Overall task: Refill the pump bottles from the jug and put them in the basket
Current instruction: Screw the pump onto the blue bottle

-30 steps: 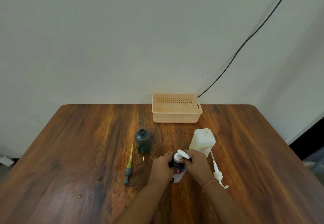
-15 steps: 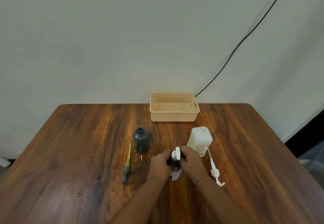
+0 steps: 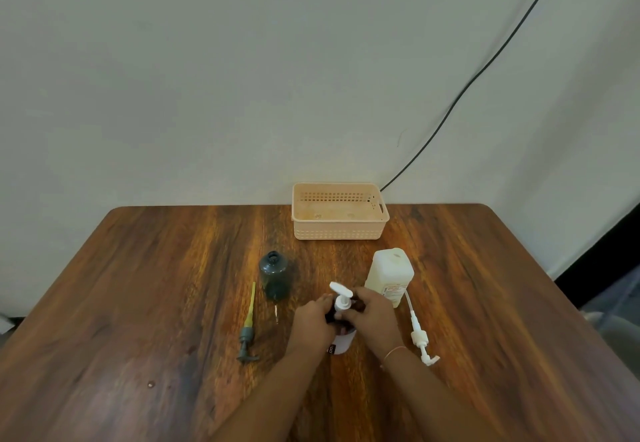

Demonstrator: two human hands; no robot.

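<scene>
The person is standing at the near edge of the wooden surface with both arms reaching in. The left hand is wrapping its grip round the body of a dark bottle, which is standing on the surface between the two hands with only its white label showing below them. The right hand is closing its grip on the collar of the pump top, a white one sitting in the bottle's neck with its spout pointing away to the left. A thin bracelet is hanging on the right wrist.

Just beyond the right hand the pale jug is standing upright, apart from the fingers. A loose white pump is lying flat to the right of that arm, its tube pointing towards the jug. To the left of the hands a green bottle is standing with its neck open, and a grey pump with a yellowish tube is lying beside it, further left.

The peach basket is sitting at the far edge against the wall, with no bottle in it. A black cable is running down the wall behind it.
</scene>
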